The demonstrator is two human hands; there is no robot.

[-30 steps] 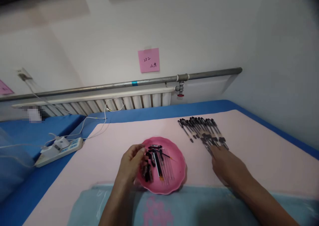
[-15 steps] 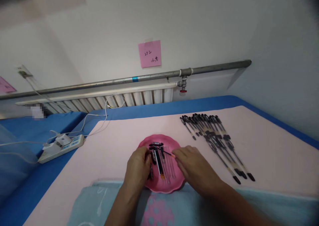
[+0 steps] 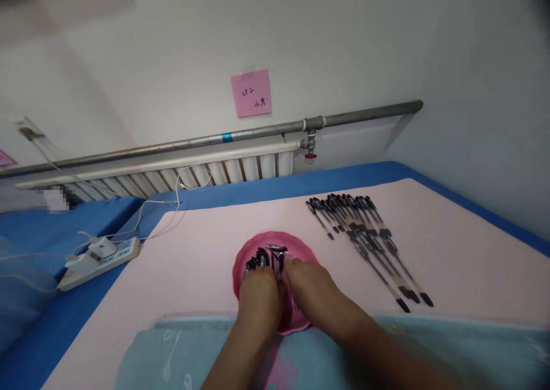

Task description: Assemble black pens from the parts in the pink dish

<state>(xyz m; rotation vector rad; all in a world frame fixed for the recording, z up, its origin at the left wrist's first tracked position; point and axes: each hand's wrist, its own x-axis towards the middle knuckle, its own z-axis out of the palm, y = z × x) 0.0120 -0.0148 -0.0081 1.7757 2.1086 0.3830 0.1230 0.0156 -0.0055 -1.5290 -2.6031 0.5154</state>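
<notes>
A pink scalloped plate (image 3: 240,256) holds black pen caps (image 3: 262,256) and other slim pen parts. My left hand (image 3: 260,298) is lowered over the plate's near left part, fingers curled beneath it. Close beside it, my right hand (image 3: 311,290) reaches into the right of the plate, its fingers closed and pointing inward. What either hand grips is hidden behind the knuckles. One cap (image 3: 275,247) lies near the plate's far side. To the right, assembled black pens (image 3: 369,229) lie fanned out in overlapping rows.
A pale pink sheet (image 3: 193,264) covers the blue table (image 3: 240,194). Light blue patterned cloth (image 3: 197,344) lies along the near edge. A power strip (image 3: 103,264) with plugs and white cables sits at left. Behind are a radiator (image 3: 244,169) and a pipe (image 3: 266,131).
My hands have come closer together, the left moving right over the plate. The thin dark rod with an orange end at my right fingers is now out of sight. The view shifted slightly.
</notes>
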